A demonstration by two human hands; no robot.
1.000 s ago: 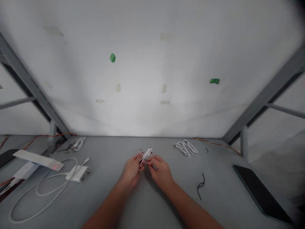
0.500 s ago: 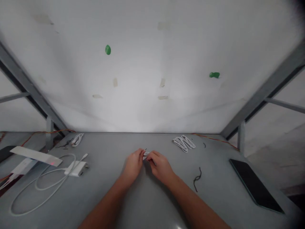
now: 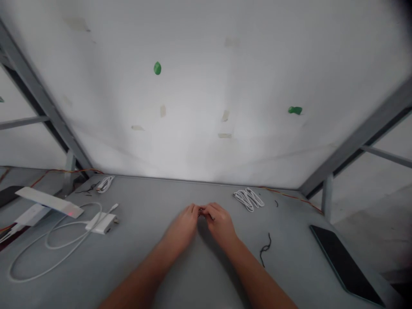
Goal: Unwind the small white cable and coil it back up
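Observation:
My left hand point(image 3: 183, 226) and my right hand point(image 3: 220, 224) meet fingertip to fingertip over the middle of the grey table point(image 3: 154, 257). Both are closed around a small coiled white cable point(image 3: 201, 210). The fingers hide almost all of it; only a sliver with a dark tie shows between the fingertips.
A loose white cable bundle point(image 3: 248, 198) lies at the back right, a black twist tie point(image 3: 265, 249) right of my forearm, and a dark tablet point(image 3: 344, 264) at the far right. A white adapter point(image 3: 102, 223) with a long looped cable point(image 3: 48, 253) and a smaller cable bundle point(image 3: 104, 184) lie at the left.
The white cable stuck up between my fingers a second ago; now my hands have closed over it and lowered it toward the table. The view has shifted slightly.

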